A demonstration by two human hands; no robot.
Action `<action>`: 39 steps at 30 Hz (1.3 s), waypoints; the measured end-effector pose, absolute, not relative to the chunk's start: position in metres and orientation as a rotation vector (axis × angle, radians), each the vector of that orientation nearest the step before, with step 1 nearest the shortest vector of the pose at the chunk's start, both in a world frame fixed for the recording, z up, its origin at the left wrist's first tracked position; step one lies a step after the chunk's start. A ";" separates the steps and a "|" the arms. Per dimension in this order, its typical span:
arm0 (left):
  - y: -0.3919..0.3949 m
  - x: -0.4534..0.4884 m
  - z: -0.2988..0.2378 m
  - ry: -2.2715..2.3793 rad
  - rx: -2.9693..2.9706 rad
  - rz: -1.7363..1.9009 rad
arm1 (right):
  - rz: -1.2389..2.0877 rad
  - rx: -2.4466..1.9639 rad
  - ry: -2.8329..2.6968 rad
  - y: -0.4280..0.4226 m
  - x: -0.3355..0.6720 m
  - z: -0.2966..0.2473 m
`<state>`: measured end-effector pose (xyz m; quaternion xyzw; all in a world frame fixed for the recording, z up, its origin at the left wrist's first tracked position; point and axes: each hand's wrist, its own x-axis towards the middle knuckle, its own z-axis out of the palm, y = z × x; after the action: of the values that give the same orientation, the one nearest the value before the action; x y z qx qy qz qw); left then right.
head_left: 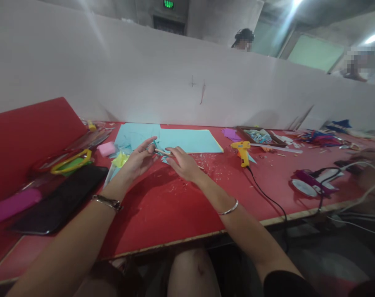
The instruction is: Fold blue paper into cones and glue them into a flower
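Note:
My left hand (pixel 140 161) is raised over the red table, its index finger stretched out and the other fingers curled. Facing it, my right hand (pixel 185 164) pinches a thin pale stick (pixel 161 152) that runs across to my left fingertips. A small strip of blue paper (pixel 157 144) sticks up at the left fingertips; the exact grip there is too small to make out. Behind both hands lie light blue paper sheets (pixel 187 139). Crumpled yellow material (pixel 121 159) and a pink block (pixel 107 149) are near my left wrist.
A yellow glue gun (pixel 243 152) with a black cord stands to the right. Beyond it are a tray of scraps (pixel 260 136) and a purple device (pixel 314 181) with cables. On the left lie a black phone-like slab (pixel 63 200) and yellow-handled scissors (pixel 72 163). A white partition (pixel 162 78) closes the back.

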<state>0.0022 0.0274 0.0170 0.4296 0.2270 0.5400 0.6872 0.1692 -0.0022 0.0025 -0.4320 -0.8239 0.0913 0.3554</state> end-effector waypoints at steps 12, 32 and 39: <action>0.029 -0.001 0.008 0.766 1.280 1.135 | 0.295 -1.268 -2.174 -0.013 0.157 0.010; 0.025 0.010 0.008 1.181 1.712 0.901 | 0.097 -1.433 -2.253 -0.006 0.171 0.003; 0.027 0.008 0.006 1.186 1.796 0.816 | 0.088 -1.397 -2.322 -0.004 0.173 0.004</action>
<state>0.0085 0.0267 0.0063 0.7124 0.4704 0.3238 0.4078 0.1727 -0.0042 0.0042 -0.5035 -0.8366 0.0318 0.2134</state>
